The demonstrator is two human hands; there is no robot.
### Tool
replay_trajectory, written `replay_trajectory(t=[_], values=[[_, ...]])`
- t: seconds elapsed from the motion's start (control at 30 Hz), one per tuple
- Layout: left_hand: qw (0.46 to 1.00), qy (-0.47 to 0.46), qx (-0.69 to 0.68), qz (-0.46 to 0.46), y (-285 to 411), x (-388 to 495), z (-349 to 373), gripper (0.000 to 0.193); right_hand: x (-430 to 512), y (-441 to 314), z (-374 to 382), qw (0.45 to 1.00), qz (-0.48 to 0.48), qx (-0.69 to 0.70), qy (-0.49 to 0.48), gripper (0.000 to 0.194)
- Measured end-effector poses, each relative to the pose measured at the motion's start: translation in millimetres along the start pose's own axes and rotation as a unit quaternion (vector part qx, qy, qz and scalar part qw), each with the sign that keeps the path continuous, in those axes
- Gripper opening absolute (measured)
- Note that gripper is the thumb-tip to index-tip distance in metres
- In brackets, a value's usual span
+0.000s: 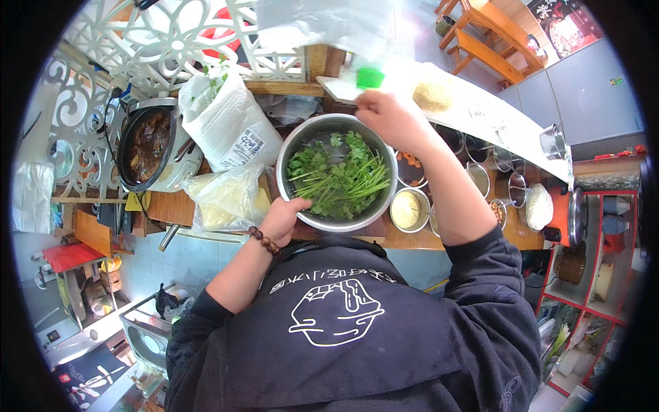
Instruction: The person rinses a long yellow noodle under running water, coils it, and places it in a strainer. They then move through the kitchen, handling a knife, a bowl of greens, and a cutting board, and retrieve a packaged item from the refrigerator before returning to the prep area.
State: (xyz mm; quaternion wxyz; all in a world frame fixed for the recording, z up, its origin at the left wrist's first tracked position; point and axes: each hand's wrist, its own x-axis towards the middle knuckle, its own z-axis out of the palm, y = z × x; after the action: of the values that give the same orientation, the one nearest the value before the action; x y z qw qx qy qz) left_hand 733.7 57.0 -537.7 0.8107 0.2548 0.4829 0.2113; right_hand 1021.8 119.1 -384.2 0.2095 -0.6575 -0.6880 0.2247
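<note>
A round stainless steel bowl [284, 154] stands before me on the wooden counter. Green cilantro [340, 177] with long stems lies in it, apparently in water. At the near left rim my left hand [280, 219] grips the bowl, thumb over the edge and fingers hidden outside. My right hand [391, 121] is over the far right rim with its fingers curled. Whether it touches the rim or holds something small is unclear. Just beyond those fingers is a bright green container [369, 78].
Left of the bowl are a white bubble-wrap bag [226, 121], a clear plastic bag [226, 198] and a cooker with dark stew [149, 144]. A metal cup of pale yellow paste [406, 209] and several other metal containers stand to the right. A white ledge [484, 113] runs behind them.
</note>
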Motion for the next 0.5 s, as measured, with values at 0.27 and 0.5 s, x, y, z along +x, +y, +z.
replay_trajectory(t=[0.27,0.5], values=[[0.997,0.031,0.005,0.07,0.2,-18.3,25.4,0.051,-122.7,131.5,42.0,0.941,0.173,0.291,-0.017,0.06],[0.998,0.002,0.04,0.053,3.3,-38.6,77.5,0.04,-194.5,112.0,56.5,0.749,0.267,0.596,-0.108,0.062]])
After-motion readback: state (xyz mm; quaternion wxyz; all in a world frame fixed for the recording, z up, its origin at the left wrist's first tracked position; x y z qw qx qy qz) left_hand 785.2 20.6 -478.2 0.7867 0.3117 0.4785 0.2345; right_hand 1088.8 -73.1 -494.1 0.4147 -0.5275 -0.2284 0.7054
